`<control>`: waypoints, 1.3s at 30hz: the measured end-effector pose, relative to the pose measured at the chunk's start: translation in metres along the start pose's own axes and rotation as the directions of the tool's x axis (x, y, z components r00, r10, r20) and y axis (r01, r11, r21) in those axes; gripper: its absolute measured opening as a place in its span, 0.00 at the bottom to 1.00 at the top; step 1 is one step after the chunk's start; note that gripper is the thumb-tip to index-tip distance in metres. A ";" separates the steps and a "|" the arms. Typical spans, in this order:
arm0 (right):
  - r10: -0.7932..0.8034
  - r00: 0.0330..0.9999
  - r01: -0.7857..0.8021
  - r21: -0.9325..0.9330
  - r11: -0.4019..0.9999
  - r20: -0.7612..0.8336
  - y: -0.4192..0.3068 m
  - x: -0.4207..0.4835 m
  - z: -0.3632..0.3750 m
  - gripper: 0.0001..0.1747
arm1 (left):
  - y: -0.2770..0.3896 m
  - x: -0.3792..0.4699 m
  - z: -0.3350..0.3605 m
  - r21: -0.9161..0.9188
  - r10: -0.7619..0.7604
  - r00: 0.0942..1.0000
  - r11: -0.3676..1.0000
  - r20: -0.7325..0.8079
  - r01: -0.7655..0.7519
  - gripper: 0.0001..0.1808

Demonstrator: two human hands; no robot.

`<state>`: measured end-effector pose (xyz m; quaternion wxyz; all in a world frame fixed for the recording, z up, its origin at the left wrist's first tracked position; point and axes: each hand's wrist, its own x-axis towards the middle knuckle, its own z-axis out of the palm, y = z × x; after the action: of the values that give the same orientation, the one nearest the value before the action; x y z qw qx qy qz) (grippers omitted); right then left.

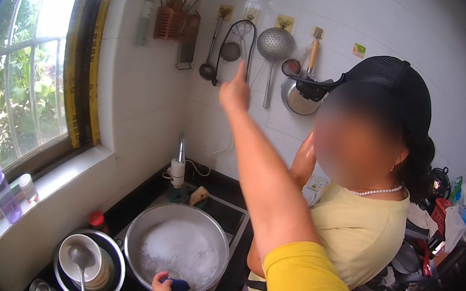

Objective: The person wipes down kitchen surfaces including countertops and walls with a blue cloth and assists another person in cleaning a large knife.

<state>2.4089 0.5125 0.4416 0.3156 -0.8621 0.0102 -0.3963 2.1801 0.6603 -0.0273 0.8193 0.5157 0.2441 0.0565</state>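
Note:
My right hand [235, 94] is raised at the end of a yellow sleeve, its index finger extended towards the utensils on the wall. Behind it hang a black looped strap [221, 45], a dark ladle [207, 71] and a perforated metal skimmer [276, 44]. Low in the view, my left hand [162, 289] grips a dark blue cloth [179, 290] at the near rim of a large metal basin [221, 255]. White suds [183, 248] cover much of the water in that basin. Whether the right fingertip touches anything cannot be told.
A person [354, 207] in a black cap stands close on the right. At lower left, a metal bowl [123, 264] holds stacked bowls [66, 251] and a spoon [81, 256]. Bottles [6, 198] stand on the windowsill. A faucet [178, 169] rises behind the basin.

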 end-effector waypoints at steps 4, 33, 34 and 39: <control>-0.039 0.987 0.031 -0.053 0.998 -0.156 -0.001 0.054 -0.038 0.42 | -0.004 0.003 0.001 0.015 0.020 1.000 1.000 -0.001 -0.020 0.21; 0.276 0.886 -0.273 0.062 0.960 -0.373 0.096 0.141 -0.104 0.38 | -0.027 0.026 0.011 -0.117 -0.103 0.991 0.987 0.085 0.113 0.25; 0.246 0.897 -0.248 0.041 0.968 -0.366 0.097 0.143 -0.103 0.38 | -0.025 0.025 0.013 -0.130 -0.107 0.991 0.985 0.079 0.117 0.25; 0.147 0.919 -0.153 0.013 0.988 -0.367 0.075 0.138 -0.108 0.41 | -0.023 0.030 0.014 -0.141 -0.142 0.988 0.979 0.058 0.149 0.27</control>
<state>2.4464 0.3577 0.5460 0.3304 -0.7721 0.1381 -0.5250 2.2093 0.6483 -0.0523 0.8623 0.4366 0.2566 0.0017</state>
